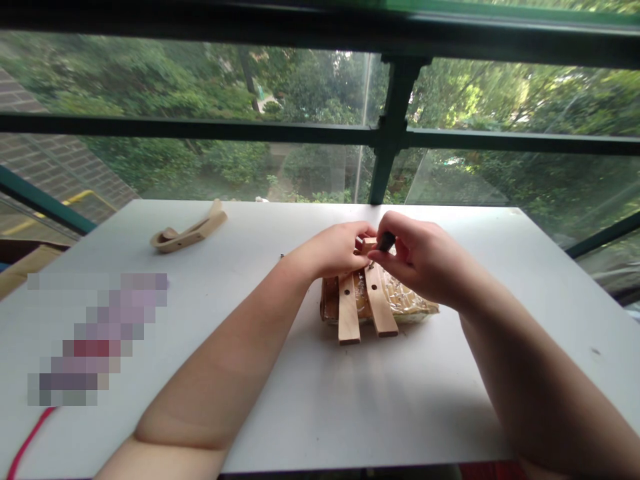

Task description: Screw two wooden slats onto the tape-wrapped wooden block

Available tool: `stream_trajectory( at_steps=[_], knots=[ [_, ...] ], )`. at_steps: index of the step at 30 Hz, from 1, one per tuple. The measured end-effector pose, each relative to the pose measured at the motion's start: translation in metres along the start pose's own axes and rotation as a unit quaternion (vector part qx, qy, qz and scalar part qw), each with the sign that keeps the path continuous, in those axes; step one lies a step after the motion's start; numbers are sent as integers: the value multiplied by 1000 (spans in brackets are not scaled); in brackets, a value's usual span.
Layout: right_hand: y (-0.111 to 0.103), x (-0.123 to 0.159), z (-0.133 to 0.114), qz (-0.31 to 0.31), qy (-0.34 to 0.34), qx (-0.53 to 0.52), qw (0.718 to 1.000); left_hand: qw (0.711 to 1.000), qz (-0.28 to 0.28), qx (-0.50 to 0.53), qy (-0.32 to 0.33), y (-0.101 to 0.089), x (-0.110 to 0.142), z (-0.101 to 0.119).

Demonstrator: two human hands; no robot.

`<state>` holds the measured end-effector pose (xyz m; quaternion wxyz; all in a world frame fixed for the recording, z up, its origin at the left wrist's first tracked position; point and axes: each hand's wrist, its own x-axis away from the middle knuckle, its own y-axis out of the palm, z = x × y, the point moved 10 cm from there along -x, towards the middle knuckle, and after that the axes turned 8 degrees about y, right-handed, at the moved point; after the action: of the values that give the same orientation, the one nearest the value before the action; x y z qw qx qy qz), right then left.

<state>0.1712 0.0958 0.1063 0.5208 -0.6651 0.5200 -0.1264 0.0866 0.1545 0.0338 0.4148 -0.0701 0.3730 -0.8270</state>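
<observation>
Two pale wooden pieces with drilled holes, a left one point(349, 313) and a right one point(383, 310), lie side by side across a block wrapped in shiny brown tape point(413, 297). My left hand point(343, 248) is closed around their far ends, its fingertips partly hidden. Just to its right, my right hand point(417, 257) grips a short dark-handled tool point(385, 241), held over the right wooden piece. A small metal bit shows below the tool, at a hole; I cannot tell whether it is a screw or the tool's tip.
A curved wooden part point(193, 230) lies at the back left of the white table point(280, 407). Nearer me on the left is a blurred-out item point(103, 340) with a red cord point(31, 440). A green-framed window point(393, 127) stands behind the table's far edge.
</observation>
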Motion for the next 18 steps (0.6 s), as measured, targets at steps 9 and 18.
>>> stream_trajectory(
  at_steps=[9,18],
  knots=[
    [1,-5,9,-2,28,-33,999,1000,11,-29,1,-3,0,2],
    [-12,-5,26,99,113,24,988,999,7,-7,-31,0,2,-3]
  ],
)
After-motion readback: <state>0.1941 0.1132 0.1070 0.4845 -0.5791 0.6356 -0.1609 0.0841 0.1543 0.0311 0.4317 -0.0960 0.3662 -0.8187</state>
